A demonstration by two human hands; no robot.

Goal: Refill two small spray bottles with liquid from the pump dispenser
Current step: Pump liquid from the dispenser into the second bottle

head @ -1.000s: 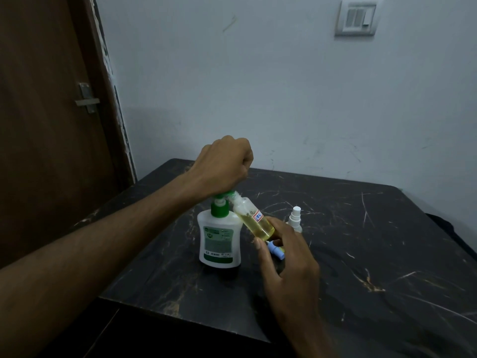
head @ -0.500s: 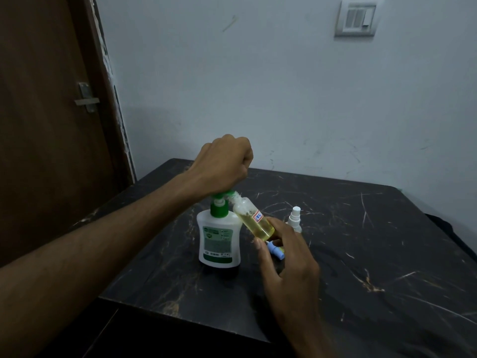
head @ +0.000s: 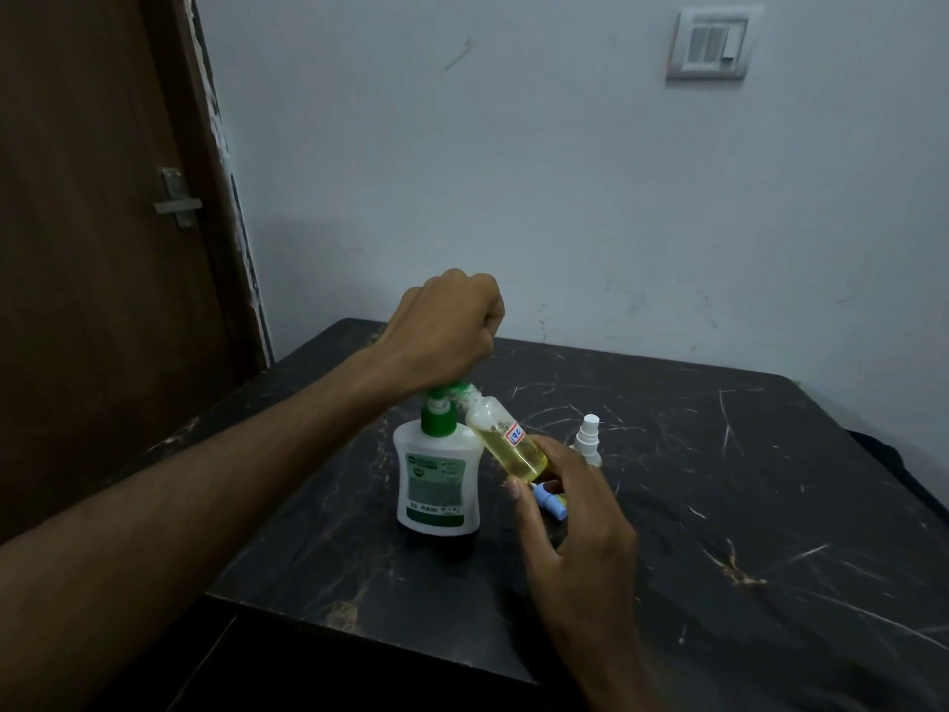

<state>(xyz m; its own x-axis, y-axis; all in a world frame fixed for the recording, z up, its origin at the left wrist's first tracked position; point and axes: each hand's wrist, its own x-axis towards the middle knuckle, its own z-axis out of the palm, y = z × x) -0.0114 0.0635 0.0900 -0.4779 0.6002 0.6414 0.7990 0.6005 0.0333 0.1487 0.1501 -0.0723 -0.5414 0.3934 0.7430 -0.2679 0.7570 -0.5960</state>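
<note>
Left hand [head: 441, 326], a closed fist, presses the pump dispenser [head: 438, 475]; right hand [head: 570, 511] pinches a tilted spray bottle [head: 508, 439] over the black marble table [head: 719, 506], pale wall [head: 513, 172] behind them.

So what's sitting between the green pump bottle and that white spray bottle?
In the head view, the tilted bottle held by the right hand, and a blue cap.

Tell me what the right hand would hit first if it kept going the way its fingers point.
Probably the pump dispenser: the right hand points up-left, tilting the small bottle toward its green nozzle. Depth is unclear.
</note>
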